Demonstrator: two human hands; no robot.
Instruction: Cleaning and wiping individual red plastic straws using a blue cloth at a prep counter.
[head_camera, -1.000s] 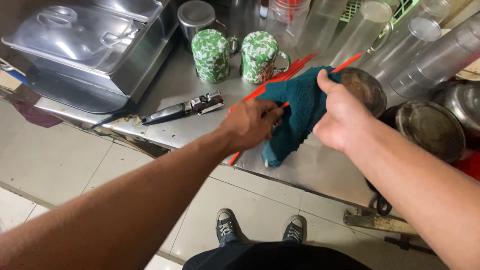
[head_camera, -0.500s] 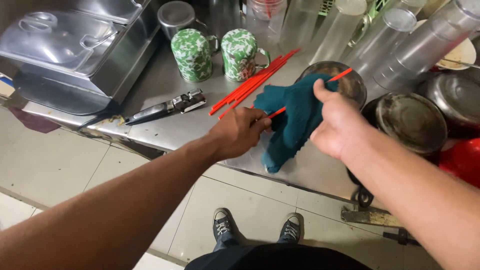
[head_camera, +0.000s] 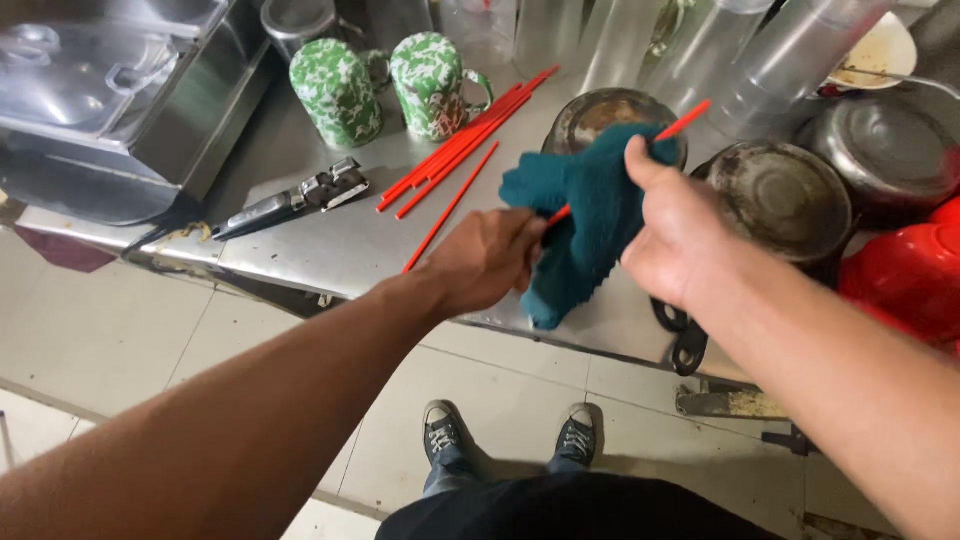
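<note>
Both hands now lower-right, left hand (head_camera: 490, 265) and right hand (head_camera: 680, 235) fingers clamped on one teal cloth (head_camera: 590, 215) around one red chopstick (head_camera: 683, 120).

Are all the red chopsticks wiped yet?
Not all, it seems. One red chopstick is in hand now: the right hand wraps the teal cloth around it while the left hand grips its end. The other chopsticks lie on the steel counter; I cannot tell which are wiped.
</note>
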